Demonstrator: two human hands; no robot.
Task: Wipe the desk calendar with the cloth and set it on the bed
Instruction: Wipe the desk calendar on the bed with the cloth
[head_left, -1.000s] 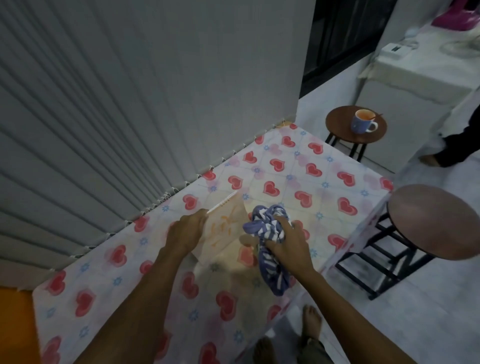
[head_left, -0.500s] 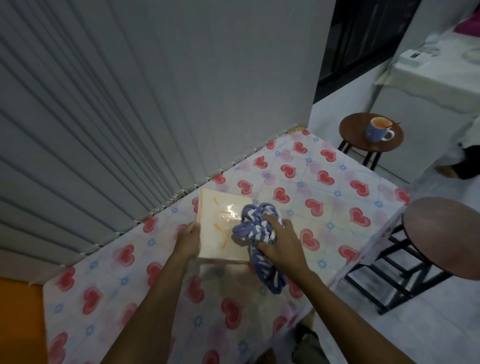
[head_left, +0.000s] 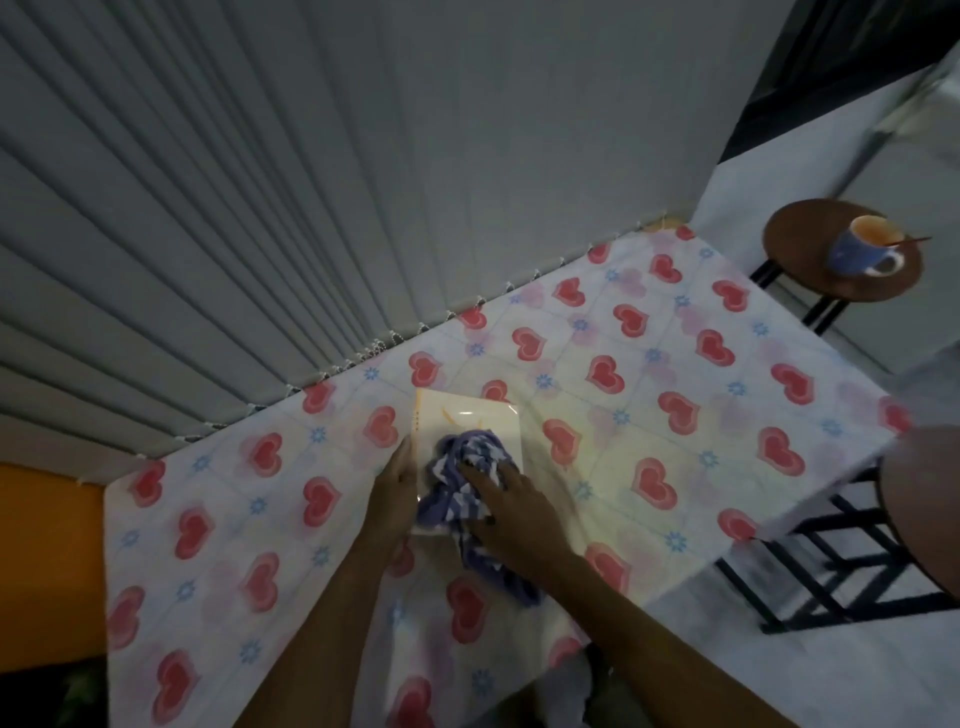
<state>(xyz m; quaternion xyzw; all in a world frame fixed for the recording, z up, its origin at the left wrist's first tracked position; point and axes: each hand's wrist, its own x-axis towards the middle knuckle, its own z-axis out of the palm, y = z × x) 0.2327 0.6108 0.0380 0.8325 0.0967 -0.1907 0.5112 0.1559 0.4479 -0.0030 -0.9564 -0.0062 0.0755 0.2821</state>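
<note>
Right hand (head_left: 511, 512) presses bunched cloth (head_left: 465, 480) flat on calendar (head_left: 467, 421), left hand (head_left: 397, 480) pinching its left edge; wipe toward wall-side edge, keep brace firm.

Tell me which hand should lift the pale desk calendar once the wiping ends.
Left, probably. The left hand already rests on the pale desk calendar at its left edge, while the right hand is busy pressing the blue-and-white striped cloth onto it.

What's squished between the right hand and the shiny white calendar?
A bunched blue-and-white striped cloth lies between the right hand and the glossy cream desk calendar, seen in the head view. The left hand steadies the calendar's edge.
</note>
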